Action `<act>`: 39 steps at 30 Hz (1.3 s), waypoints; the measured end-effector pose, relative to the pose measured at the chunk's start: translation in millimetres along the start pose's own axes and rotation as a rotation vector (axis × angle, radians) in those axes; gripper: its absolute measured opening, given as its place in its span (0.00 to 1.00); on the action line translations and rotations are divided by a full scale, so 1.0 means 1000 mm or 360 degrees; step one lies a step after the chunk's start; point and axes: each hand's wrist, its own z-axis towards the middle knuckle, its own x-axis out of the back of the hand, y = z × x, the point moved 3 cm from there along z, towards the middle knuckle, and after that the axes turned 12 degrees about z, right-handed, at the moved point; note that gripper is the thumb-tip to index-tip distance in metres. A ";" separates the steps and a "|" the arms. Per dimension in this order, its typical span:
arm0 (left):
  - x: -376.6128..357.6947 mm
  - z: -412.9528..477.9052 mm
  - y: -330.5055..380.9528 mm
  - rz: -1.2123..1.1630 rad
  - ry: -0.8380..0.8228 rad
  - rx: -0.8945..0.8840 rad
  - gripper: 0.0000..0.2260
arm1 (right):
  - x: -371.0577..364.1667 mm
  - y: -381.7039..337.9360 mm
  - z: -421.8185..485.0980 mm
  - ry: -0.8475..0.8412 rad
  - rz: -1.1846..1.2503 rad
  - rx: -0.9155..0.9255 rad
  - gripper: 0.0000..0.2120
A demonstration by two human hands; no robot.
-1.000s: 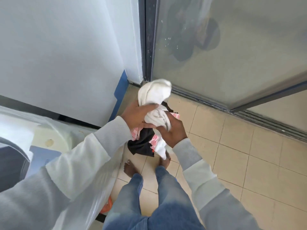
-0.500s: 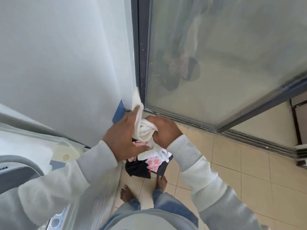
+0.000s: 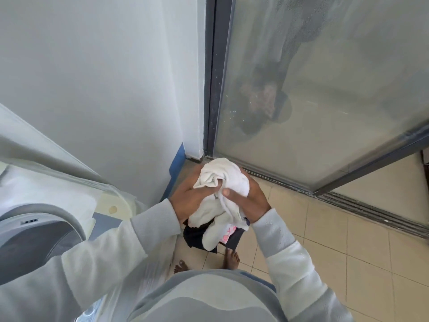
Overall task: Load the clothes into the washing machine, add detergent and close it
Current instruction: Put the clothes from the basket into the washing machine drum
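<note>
I am holding the clothes (image 3: 221,182) in front of me with both hands, bunched into one bundle above the floor (image 3: 348,252), near the corner where the wall (image 3: 92,77) meets the glass door (image 3: 325,89). My left hand (image 3: 188,201) is gripping the bundle from its left side, fingers curling under and round the white cloth (image 3: 229,173) on top. My right hand (image 3: 254,201) is gripping it from the right side, its thumb pressing across the front of the cloth toward my left hand. A black piece (image 3: 197,235) is hanging out under the white one, and a pink patterned piece (image 3: 228,233) is showing just beside it at the bundle's lower right. My bare feet (image 3: 232,259) are standing on the tiles right below.

The washer (image 3: 27,247) is sitting at my left against the wall, its grey curved top partly hidden under my left sleeve (image 3: 104,247), with a clear plastic cover (image 3: 58,182) lying over it. I cannot tell whether its lid is up. The bundle is hanging off the washer's right side, apart from it and not over its top. A blue strip (image 3: 177,163) is running along the foot of the wall, just behind my left hand. The door glass is giving back a blurred reflection.
</note>
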 end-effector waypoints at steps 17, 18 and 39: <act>0.032 0.000 -0.001 0.0812 0.0289 -0.0209 0.19 | 0.010 -0.024 0.010 0.0040 -0.0434 0.0190 0.40; 0.028 -0.001 -0.002 0.0668 0.0253 -0.0188 0.20 | 0.010 -0.020 0.008 0.0027 -0.0331 0.0144 0.37; 0.027 -0.010 0.018 0.1285 0.0417 -0.0463 0.25 | 0.010 -0.036 -0.003 -0.0174 -0.0413 0.0041 0.42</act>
